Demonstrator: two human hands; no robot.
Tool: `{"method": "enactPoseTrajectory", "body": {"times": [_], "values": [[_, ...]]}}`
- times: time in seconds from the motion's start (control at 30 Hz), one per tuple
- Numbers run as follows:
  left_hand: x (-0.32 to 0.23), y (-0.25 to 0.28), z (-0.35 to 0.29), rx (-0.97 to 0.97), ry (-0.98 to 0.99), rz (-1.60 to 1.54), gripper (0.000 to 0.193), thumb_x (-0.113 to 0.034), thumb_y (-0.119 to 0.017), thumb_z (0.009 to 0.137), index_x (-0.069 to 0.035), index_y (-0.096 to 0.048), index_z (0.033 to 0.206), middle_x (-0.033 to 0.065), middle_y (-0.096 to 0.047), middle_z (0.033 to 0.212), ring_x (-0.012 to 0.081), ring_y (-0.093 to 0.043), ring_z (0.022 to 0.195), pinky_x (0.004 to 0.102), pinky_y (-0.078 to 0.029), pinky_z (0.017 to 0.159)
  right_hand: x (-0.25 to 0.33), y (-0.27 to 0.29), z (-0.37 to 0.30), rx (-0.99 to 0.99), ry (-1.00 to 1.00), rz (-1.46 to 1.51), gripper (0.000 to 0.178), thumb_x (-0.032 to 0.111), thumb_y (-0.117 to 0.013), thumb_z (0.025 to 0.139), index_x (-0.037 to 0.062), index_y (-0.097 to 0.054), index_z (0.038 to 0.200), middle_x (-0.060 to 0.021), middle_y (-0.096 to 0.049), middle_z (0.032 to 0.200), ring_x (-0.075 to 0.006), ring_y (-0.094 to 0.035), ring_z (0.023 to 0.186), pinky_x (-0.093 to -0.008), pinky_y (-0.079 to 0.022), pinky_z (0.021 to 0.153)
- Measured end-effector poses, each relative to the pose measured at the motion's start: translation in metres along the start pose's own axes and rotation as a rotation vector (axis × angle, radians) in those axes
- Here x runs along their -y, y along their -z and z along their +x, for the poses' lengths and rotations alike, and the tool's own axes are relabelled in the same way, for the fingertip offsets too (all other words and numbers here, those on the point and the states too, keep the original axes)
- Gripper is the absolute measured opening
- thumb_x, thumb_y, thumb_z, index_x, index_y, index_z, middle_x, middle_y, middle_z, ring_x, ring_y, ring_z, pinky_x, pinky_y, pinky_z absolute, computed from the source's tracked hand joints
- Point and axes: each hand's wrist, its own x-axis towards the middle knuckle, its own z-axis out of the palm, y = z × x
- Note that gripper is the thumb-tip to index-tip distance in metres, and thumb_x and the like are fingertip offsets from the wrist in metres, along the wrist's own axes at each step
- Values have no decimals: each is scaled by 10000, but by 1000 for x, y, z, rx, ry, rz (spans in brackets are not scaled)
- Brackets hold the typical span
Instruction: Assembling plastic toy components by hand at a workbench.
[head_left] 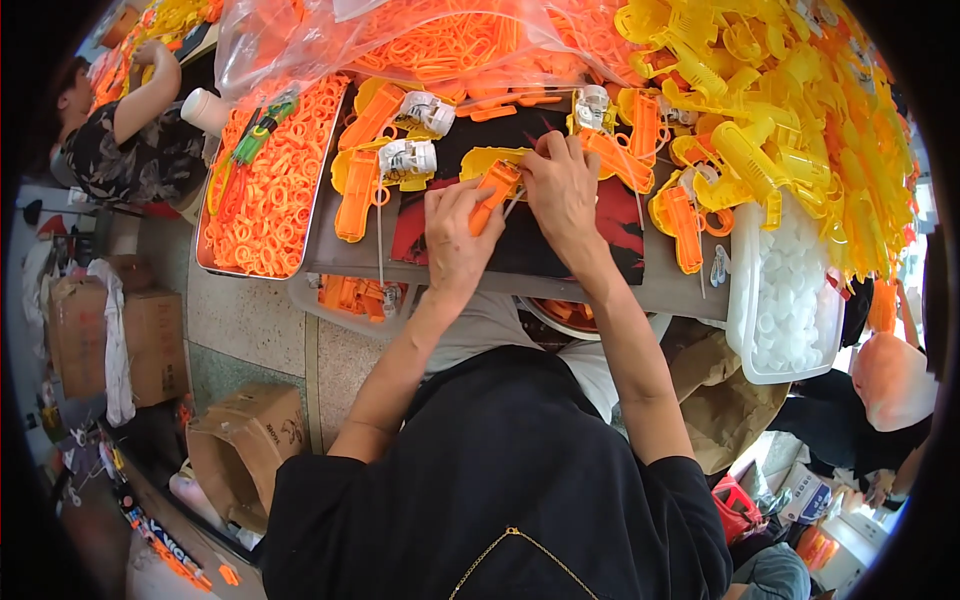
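My left hand [460, 235] grips an orange plastic part [497, 188] between thumb and fingers, over a black and red mat [620, 235]. Against its upper side, the fingers of my right hand [566, 190] pinch together; what lies between them is too small to make out. A yellow plastic shell [492, 160] sits just beyond the orange part, partly covered by my hands. Around the mat lie several half-built yellow shells with orange parts. One on the left carries a white mechanism [407, 158] and a thin rod [380, 235]; another stands at the right [686, 225].
A metal tray of orange rings [270, 215] stands at the left, with green-handled pliers [262, 130] on it. Beyond is a clear bag [430, 40] of orange parts. Yellow shells [750, 150] pile up at the right above a tub of white caps [790, 300]. Another person [140, 130] sits at far left.
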Motion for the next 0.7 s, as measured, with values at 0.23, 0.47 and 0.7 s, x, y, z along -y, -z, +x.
{"method": "enactPoseTrajectory", "body": {"times": [0.23,0.47,0.7], "values": [[0,-6,-6,-76,4,31,285,-40,-778,789,-8,-686,1058,119,-673,1124,324,-561,988,409,-494,893,3,14,-6,-88,134,190,148,121,-714,845,84,-746,985,-61,-593,1189,-279,-535,1145,-433,-369,979],[4,-9,-5,-80,-19,52,276,-37,-781,782,-15,-691,1042,123,-668,1120,321,-561,994,410,-494,895,0,12,8,196,-20,232,198,119,-623,878,81,-753,1022,-73,-591,1180,-291,-517,1161,-456,-390,981],[3,-6,-5,-54,-48,31,270,-34,-783,771,-12,-697,1026,118,-668,1120,323,-574,1008,409,-494,917,3,12,10,208,18,224,238,127,-617,878,79,-745,1073,-85,-581,1215,-299,-518,1170,-464,-403,989]]}}
